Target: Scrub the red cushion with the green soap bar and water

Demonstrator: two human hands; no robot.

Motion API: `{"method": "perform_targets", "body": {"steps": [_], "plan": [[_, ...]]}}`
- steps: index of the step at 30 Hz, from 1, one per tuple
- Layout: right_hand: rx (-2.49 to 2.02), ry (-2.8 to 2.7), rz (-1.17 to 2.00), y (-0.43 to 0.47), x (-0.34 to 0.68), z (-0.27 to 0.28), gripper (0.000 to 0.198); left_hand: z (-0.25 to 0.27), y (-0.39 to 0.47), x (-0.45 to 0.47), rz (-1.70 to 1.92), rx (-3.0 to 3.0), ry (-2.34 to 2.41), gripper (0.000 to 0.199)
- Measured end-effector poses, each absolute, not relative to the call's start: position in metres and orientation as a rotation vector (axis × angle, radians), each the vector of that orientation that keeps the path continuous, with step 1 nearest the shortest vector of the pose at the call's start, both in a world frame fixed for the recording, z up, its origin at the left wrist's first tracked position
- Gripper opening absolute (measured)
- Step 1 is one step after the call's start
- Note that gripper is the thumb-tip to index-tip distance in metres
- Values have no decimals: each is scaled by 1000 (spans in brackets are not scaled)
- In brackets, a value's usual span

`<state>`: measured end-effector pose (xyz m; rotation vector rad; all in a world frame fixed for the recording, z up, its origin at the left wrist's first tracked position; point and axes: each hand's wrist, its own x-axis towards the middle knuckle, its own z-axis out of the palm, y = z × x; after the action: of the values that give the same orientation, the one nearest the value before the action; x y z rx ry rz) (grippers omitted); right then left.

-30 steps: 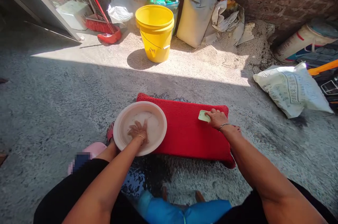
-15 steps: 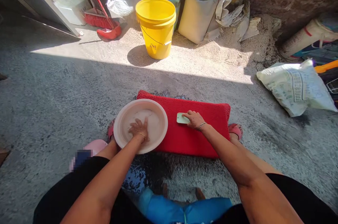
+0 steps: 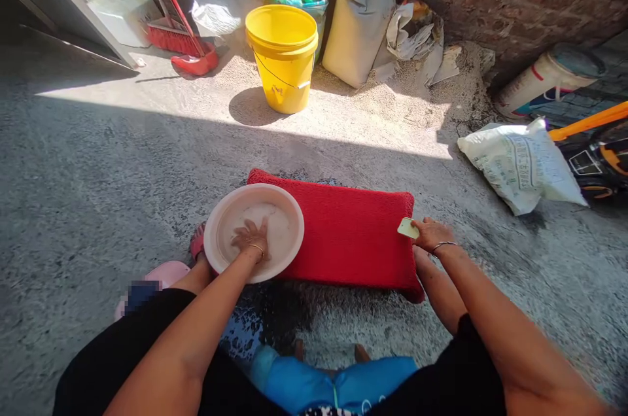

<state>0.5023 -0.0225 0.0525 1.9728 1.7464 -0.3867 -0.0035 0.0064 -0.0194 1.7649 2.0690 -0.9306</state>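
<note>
My left hand is inside a pale pink basin, fingers spread, in what looks like shallow cloudy water. The basin rests on the left end of a low rectangular slab covered in red fabric. At the slab's right edge, my right hand grips a small flat pale green rectangular piece with a tiny dark spot near one end. I cannot make out exactly what that piece is. The right fingers are partly hidden and slightly blurred.
A yellow bucket stands ahead in sunlight. Behind it lean sacks and a red broom with a dustpan. A white bag lies right, near a tilted pail. Wet concrete shows near my feet.
My right hand has moved right with the pale green piece, from the middle of the red slab to its right edge. The left hand stays in the basin. The view has shifted slightly.
</note>
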Motion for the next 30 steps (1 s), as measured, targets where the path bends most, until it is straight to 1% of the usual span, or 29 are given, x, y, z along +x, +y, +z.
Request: {"method": "perform_targets", "body": {"steps": [3, 7, 11, 15, 21, 23, 25, 28, 30], "plan": [[1767, 1919, -402, -3, 417, 62, 50, -16, 7, -1, -985, 1743, 2056, 135], [1505, 2223, -511, 10, 304, 56, 51, -11, 7, 0, -981, 1750, 2040, 134], [1395, 2389, -578, 9, 249, 37, 56, -7, 6, 0, -998, 1765, 2040, 133], [1421, 2379, -580, 0, 275, 28, 56, -9, 5, -1, -1025, 1786, 2044, 132], [1651, 2005, -519, -31, 413, 43, 59, -16, 8, -1, -1040, 1764, 2048, 135], [1736, 1822, -444, -45, 457, 53, 55, -15, 8, -1, -1030, 1761, 2052, 135], [1801, 1640, -359, -57, 486, 63, 45, -13, 9, 0, -1016, 1761, 2056, 134], [1841, 1551, -277, -66, 491, 74, 34, -8, 8, 2, -1004, 1747, 2058, 133], [1828, 1654, -293, -65, 466, 77, 37, -6, 8, 3, -997, 1737, 2060, 134]]}}
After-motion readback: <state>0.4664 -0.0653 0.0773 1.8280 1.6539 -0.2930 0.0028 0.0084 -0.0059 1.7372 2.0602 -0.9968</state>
